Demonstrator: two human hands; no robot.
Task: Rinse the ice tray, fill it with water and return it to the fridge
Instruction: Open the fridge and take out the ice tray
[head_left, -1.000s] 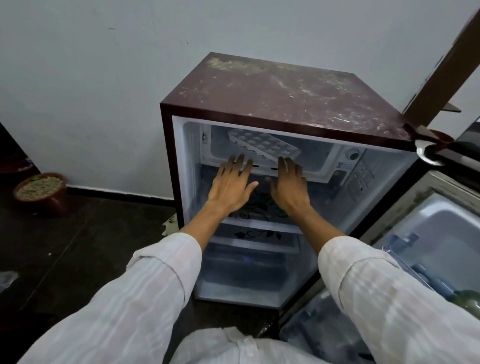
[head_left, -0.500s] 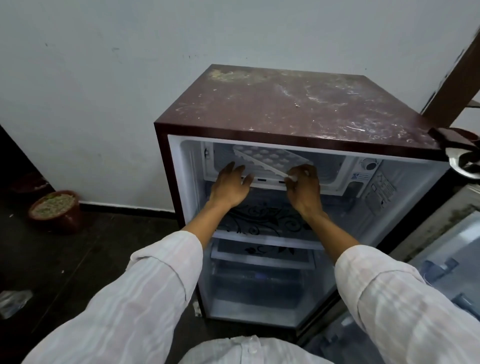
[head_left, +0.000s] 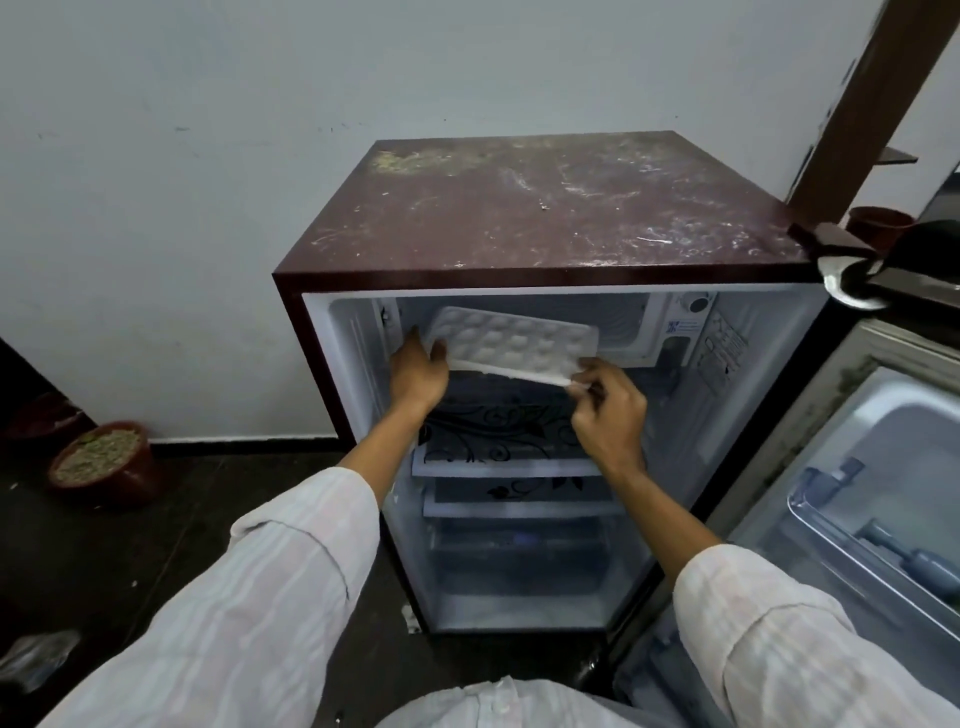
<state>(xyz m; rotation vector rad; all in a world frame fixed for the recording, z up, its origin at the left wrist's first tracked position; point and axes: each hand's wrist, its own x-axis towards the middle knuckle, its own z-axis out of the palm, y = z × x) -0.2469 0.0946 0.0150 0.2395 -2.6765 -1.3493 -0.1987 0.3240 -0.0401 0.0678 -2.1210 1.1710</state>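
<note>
Two grips hold the white plastic ice tray (head_left: 511, 345), which I see tilted at the mouth of the small maroon fridge's (head_left: 545, 208) upper compartment. Left grip (head_left: 418, 371) clasps one end, thumb on top; right grip (head_left: 608, 410) pinches the near corner.

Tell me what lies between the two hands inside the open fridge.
The white ice tray spans the gap: the left hand holds its left end, the right hand pinches its right corner. The head view shows it.
</note>
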